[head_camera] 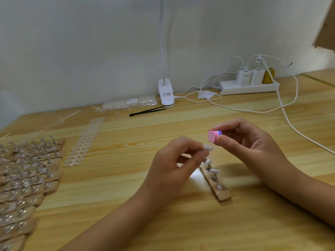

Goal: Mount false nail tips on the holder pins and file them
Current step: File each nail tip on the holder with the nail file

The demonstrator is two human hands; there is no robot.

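Table (126, 182): pale wood, white wall behind. Nail tip (208, 148): pinched by the fingers of your left hand (172, 165), just above the holder strip (222, 193). Its long axis looks roughly level, free end pointing right toward the file block (212, 137). File block: clamped in the fingers of your right hand (253, 144), pink face toward the tip. Recommended: light strokes, wrists braced on the table.

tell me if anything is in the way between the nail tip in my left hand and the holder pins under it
Nothing visible. The left hand pinches the nail tip just above the wooden holder, with only air between. The right hand, holding the pink file block, is higher and apart. The left fingers hide the holder's far end.
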